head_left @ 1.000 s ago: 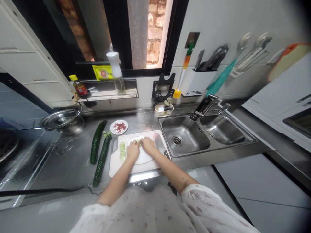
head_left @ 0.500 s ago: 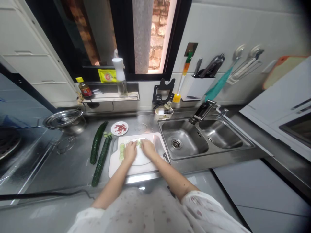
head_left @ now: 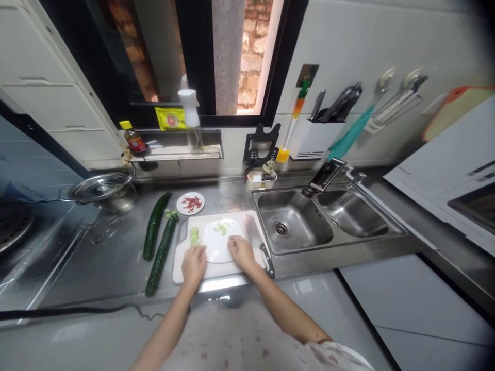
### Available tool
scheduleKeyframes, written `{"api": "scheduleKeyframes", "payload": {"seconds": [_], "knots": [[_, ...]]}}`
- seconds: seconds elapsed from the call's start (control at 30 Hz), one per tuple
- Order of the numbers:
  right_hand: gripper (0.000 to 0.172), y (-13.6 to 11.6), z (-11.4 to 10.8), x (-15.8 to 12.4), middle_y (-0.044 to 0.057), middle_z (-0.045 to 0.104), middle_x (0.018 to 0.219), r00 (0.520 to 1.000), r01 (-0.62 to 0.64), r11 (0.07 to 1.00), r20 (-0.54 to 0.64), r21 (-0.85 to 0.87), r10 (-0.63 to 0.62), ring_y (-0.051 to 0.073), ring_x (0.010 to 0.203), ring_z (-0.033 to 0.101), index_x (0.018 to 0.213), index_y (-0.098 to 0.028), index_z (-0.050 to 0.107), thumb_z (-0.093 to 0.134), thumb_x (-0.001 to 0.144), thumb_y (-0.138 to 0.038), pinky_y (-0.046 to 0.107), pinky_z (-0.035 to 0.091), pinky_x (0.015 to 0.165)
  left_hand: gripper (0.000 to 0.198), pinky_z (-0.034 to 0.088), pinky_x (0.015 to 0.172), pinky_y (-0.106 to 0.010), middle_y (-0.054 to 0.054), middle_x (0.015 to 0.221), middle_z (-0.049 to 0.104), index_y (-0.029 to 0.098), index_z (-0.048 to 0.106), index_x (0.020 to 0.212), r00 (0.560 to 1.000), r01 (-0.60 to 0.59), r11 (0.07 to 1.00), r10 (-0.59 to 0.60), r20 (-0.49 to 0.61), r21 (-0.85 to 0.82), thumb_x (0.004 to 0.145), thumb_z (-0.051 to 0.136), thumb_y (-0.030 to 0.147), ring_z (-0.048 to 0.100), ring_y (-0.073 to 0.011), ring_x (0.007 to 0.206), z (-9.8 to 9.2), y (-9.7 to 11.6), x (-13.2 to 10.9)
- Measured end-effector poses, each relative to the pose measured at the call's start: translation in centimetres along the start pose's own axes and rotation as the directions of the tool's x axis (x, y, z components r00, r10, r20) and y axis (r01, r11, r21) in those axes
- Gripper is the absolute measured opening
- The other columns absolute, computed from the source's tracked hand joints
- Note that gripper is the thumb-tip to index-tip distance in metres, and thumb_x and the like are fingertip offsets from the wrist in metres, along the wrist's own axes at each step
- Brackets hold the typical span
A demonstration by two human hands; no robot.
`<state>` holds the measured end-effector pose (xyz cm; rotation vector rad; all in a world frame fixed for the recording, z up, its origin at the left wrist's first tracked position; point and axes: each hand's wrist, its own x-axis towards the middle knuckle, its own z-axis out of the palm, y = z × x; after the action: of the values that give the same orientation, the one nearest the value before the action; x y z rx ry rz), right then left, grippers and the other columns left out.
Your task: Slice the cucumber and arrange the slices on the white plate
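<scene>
My left hand [head_left: 194, 263] is closed, its fingertips drawn together between a row of cucumber slices [head_left: 194, 235] and the left edge of a white plate [head_left: 216, 251]. What lies in those fingers is hidden. My right hand [head_left: 241, 252] reaches over the plate's right edge, fingers slightly parted and nothing visible in them. Near the plate's far edge, several thin cucumber pieces [head_left: 221, 227] form a curved, petal-like pattern. The plate rests on a pale cutting board [head_left: 185, 271]. At the board's right side lies a knife [head_left: 266, 260] with a black handle.
Two long green cucumbers [head_left: 157, 226] [head_left: 161, 257] lie left of the board. A small white dish [head_left: 191, 204] of red bits sits behind. A lidded pot [head_left: 104, 191] stands farther left; a double sink [head_left: 290, 226] is at the right.
Both hands have drawn back towards me and apart from the plate's far side, uncovering the arranged cucumber pieces. My left hand has moved left, beside the row of slices.
</scene>
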<state>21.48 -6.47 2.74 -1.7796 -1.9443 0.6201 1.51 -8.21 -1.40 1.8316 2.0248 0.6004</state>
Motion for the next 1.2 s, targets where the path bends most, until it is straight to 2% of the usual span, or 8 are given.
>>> {"api": "scheduleKeyframes", "payload": {"seconds": [0.23, 0.4, 0.6, 0.97, 1.2], "knots": [[0.032, -0.7, 0.0, -1.1, 0.009, 0.069, 0.098, 1.0, 0.013, 0.998, 0.001, 0.053, -0.013, 0.017, 0.089, 0.062, 0.116, -0.014, 0.065, 0.044, 0.094, -0.024, 0.025, 0.044, 0.085, 0.028, 0.044, 0.085, -0.031, -0.006, 0.109, 0.066, 0.023, 0.07, 0.105, 1.0, 0.017, 1.0, -0.017, -0.018, 0.001, 0.089, 0.046, 0.024, 0.057, -0.0222, 0.1, -0.3, -0.4, -0.7], [0.032, -1.0, -0.1, -1.6, 0.008, 0.069, 0.098, 1.0, 0.023, 0.997, -0.007, 0.076, -0.023, 0.017, 0.088, 0.062, 0.115, -0.014, 0.066, 0.045, 0.094, -0.024, 0.026, 0.045, 0.084, 0.028, 0.043, 0.085, -0.033, -0.007, 0.105, 0.067, 0.021, 0.067, 0.106, 0.989, 0.141, 0.988, -0.138, -0.053, 0.059, 0.088, 0.047, 0.027, 0.059, -0.0237, 0.099, -1.5, -1.3, -0.9], [0.031, -0.9, 0.0, -1.8, 0.008, 0.069, 0.097, 1.0, 0.026, 0.998, -0.002, 0.053, -0.026, 0.017, 0.088, 0.062, 0.114, -0.015, 0.066, 0.044, 0.094, -0.025, 0.026, 0.046, 0.083, 0.031, 0.038, 0.086, -0.043, -0.009, 0.106, 0.067, 0.024, 0.065, 0.111, 0.967, 0.255, 0.953, -0.25, -0.051, 0.161, 0.086, 0.05, 0.036, 0.059, -0.029, 0.1, -2.7, -1.8, -0.8], [0.031, -0.3, -0.2, -2.2, 0.008, 0.07, 0.098, 1.0, 0.014, 0.997, -0.021, 0.077, -0.012, 0.018, 0.091, 0.063, 0.114, -0.017, 0.066, 0.044, 0.094, -0.025, 0.027, 0.046, 0.085, 0.037, 0.036, 0.087, -0.046, -0.012, 0.107, 0.066, 0.021, 0.064, 0.11, 0.959, 0.284, 0.94, -0.283, -0.035, 0.187, 0.084, 0.05, 0.042, 0.059, -0.0308, 0.098, -2.6, -1.2, -0.1], [0.032, 0.2, -0.3, -2.5, 0.008, 0.07, 0.098, 0.998, 0.028, 0.996, -0.052, 0.082, -0.023, 0.017, 0.089, 0.064, 0.114, -0.018, 0.067, 0.043, 0.094, -0.025, 0.027, 0.047, 0.084, 0.032, 0.036, 0.088, -0.046, -0.011, 0.104, 0.067, 0.021, 0.063, 0.107, 0.957, 0.289, 0.944, -0.284, -0.053, 0.159, 0.084, 0.052, 0.04, 0.06, -0.0307, 0.097, -2.2, -1.2, 0.3]]}}
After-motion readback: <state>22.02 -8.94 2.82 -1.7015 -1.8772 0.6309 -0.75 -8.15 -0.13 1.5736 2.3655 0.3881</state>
